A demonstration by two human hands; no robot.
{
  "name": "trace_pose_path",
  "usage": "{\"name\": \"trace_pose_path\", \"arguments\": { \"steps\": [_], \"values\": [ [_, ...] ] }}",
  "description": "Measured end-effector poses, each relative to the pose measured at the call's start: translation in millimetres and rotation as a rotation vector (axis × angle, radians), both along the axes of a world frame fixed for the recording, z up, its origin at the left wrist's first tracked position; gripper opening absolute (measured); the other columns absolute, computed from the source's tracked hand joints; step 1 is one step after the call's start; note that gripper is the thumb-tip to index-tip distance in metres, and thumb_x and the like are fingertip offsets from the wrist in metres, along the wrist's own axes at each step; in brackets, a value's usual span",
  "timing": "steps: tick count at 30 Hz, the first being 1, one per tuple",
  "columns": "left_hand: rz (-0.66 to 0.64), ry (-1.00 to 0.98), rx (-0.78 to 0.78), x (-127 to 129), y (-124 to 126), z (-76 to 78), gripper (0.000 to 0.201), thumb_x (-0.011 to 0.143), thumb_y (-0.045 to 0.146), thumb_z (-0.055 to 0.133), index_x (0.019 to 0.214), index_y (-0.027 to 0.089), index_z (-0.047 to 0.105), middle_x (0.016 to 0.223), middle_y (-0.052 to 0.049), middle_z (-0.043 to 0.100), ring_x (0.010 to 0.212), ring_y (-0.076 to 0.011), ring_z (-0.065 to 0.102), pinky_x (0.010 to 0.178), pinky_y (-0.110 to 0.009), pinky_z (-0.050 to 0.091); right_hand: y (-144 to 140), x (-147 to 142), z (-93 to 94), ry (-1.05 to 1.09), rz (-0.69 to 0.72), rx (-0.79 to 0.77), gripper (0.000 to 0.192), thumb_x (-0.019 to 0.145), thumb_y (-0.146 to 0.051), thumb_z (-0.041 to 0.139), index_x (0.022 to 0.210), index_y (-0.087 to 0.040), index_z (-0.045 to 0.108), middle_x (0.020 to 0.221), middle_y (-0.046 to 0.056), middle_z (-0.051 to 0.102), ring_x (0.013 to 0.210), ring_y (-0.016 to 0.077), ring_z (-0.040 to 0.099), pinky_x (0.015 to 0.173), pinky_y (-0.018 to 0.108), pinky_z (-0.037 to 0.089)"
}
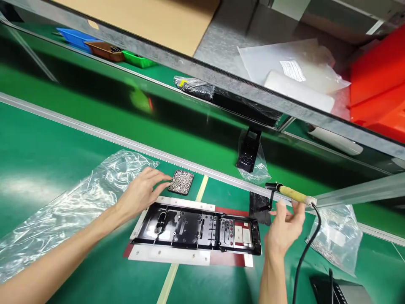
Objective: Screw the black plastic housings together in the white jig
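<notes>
My left hand [141, 190] stretches its fingers to the left edge of a small black tray [181, 182] filled with tiny metal pieces. The fingertips seem to touch its rim; I see no grip round it. My right hand [284, 226] is raised with fingers apart, just below the yellow handle of a soldering iron [292, 194]. The iron's front end sits in a black holder [271, 198], and a black cable hangs from its rear. Between my hands a long black plastic housing [193, 228] lies with its ribbed inside upward on a white and red fixture [171, 255].
Clear plastic sheeting [82, 198] spreads at left. A bag of small parts [337, 240] lies at right, above a dark box [341, 289]. Behind the metal rail [104, 134] rests a black plastic part [249, 150] on a bag. A shelf edge [202, 69] crosses overhead.
</notes>
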State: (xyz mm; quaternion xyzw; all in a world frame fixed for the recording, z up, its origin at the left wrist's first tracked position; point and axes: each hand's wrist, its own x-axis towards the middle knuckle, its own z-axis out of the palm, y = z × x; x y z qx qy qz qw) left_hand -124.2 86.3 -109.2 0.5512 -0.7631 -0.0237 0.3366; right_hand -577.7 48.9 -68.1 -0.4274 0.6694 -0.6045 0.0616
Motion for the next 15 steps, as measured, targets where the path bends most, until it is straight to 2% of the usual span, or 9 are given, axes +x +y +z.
{"name": "trace_pose_path", "arguments": {
  "steps": [2, 5, 8, 10, 13, 15],
  "values": [
    [-0.023, -0.009, 0.049, 5, -15, -12.1, 0.043, 0.128, 0.051, 0.056, 0.124, 0.021, 0.087, 0.114, -0.01, 0.085, 0.11, -0.0307, 0.072, 0.099, -0.045, 0.064, -18, -7, 1.7, 0.026, -0.036, -0.04, 0.098, 0.1, -0.087, 0.075, 0.168, -0.018, 0.064, 0.147, 0.022, 0.072, 0.092, 0.0263, 0.073, 0.071, 0.043, 0.066],
    [-0.105, -0.021, 0.12, 0, -28, -24.7, 0.039, 0.127, 0.041, 0.056, 0.117, 0.022, 0.088, 0.111, -0.009, 0.085, 0.111, -0.0283, 0.072, 0.101, -0.042, 0.063, -32, -14, 10.5, 0.032, -0.098, -0.081, 0.101, 0.098, -0.093, 0.073, 0.164, -0.016, 0.067, 0.136, 0.022, 0.077, 0.092, 0.0295, 0.073, 0.079, 0.049, 0.066],
    [-0.16, -0.037, 0.157, -7, -34, -27.1, 0.032, 0.124, 0.033, 0.059, 0.114, 0.022, 0.088, 0.11, -0.008, 0.085, 0.109, -0.0272, 0.071, 0.098, -0.04, 0.061, -42, -16, 20.1, 0.087, -0.152, -0.134, 0.086, 0.101, -0.09, 0.071, 0.135, -0.013, 0.082, 0.112, 0.017, 0.08, 0.088, 0.0293, 0.072, 0.094, 0.056, 0.066],
    [-0.181, -0.047, 0.167, -9, -36, -25.1, 0.03, 0.124, 0.031, 0.061, 0.113, 0.022, 0.088, 0.11, -0.008, 0.084, 0.107, -0.0271, 0.07, 0.097, -0.04, 0.059, -47, -18, 25.5, 0.139, -0.147, -0.182, 0.071, 0.103, -0.083, 0.071, 0.114, -0.015, 0.084, 0.101, 0.014, 0.078, 0.087, 0.0305, 0.074, 0.102, 0.061, 0.065],
    [-0.212, -0.07, 0.178, -11, -39, -21.2, 0.029, 0.124, 0.03, 0.062, 0.112, 0.021, 0.087, 0.11, -0.007, 0.083, 0.105, -0.0267, 0.068, 0.097, -0.04, 0.058, -50, -24, 37.2, 0.184, -0.112, -0.282, 0.056, 0.102, -0.076, 0.073, 0.106, -0.02, 0.078, 0.098, 0.012, 0.076, 0.092, 0.036, 0.08, 0.101, 0.065, 0.067],
    [-0.224, -0.092, 0.185, -13, -41, -19.4, 0.029, 0.124, 0.028, 0.062, 0.11, 0.021, 0.087, 0.109, -0.007, 0.083, 0.105, -0.0268, 0.067, 0.097, -0.04, 0.056, -47, -29, 49.6, 0.196, -0.136, -0.411, 0.059, 0.094, -0.08, 0.077, 0.115, -0.024, 0.074, 0.113, 0.015, 0.075, 0.094, 0.0379, 0.082, 0.098, 0.068, 0.069]
  ]
}}
